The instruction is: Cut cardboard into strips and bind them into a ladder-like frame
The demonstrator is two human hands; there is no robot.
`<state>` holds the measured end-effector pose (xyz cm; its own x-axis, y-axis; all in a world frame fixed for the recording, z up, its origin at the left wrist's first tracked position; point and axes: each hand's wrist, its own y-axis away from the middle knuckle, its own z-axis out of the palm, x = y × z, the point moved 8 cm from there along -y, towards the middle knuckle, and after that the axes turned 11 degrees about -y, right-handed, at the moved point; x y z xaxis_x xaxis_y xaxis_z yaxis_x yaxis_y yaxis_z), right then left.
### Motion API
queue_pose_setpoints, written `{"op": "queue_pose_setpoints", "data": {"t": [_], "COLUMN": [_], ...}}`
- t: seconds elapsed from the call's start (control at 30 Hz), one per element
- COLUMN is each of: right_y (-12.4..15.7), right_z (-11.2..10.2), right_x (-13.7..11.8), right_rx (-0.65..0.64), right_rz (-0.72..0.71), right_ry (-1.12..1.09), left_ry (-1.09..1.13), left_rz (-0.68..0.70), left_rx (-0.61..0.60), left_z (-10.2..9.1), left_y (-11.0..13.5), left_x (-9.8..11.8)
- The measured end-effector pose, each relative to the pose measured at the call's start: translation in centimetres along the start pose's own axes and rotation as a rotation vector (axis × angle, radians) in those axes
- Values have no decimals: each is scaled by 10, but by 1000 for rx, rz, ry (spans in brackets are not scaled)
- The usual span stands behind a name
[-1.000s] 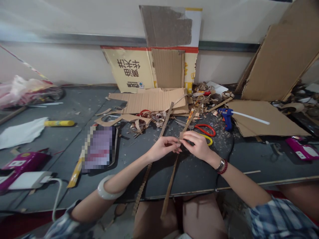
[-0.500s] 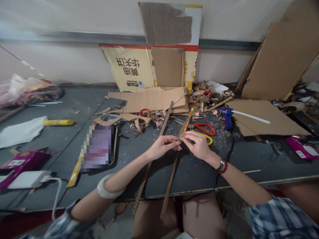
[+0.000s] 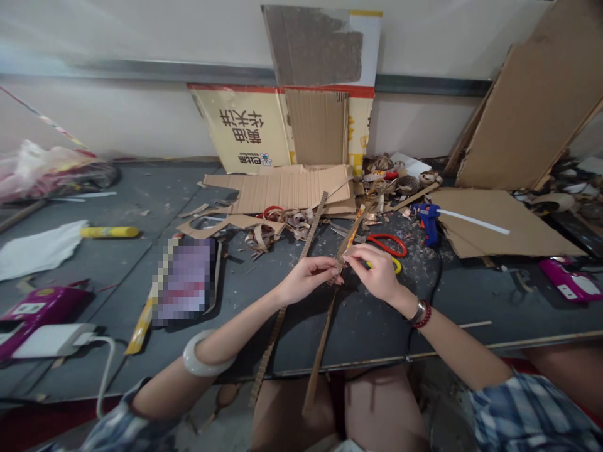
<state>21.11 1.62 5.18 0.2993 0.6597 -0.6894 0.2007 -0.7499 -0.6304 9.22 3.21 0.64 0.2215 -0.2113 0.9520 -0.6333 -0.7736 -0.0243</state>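
Even light, faint shadows, warped edges, perhaps hazy

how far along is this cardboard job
Done: cardboard strips are already cut, with curled scraps piled nearby. In hand: the left hand and right hand pinch the strips at the fingertips. Left: a large cardboard sheet looks uncut, and the glue gun lies by it.

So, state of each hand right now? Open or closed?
Left hand: closed, fingertips pinching a narrow cardboard strip.
Right hand: closed, pinching that same strip, as far as the view shows.
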Motion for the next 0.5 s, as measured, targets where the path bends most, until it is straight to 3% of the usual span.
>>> {"op": "queue_pose_setpoints", "data": {"t": [0.27, 0.5], "right_y": [-1, 3], "right_z": [0, 7], "right_x": [-4, -1], "right_rx": [5, -79], "right_rz": [-42, -45], "right_ry": [10, -14], "left_ry": [28, 47], "left_rz": [-38, -49], "left_rx": [75, 14], "left_z": [-7, -1], "left_y": [0, 1], "left_x": [-6, -2]}}
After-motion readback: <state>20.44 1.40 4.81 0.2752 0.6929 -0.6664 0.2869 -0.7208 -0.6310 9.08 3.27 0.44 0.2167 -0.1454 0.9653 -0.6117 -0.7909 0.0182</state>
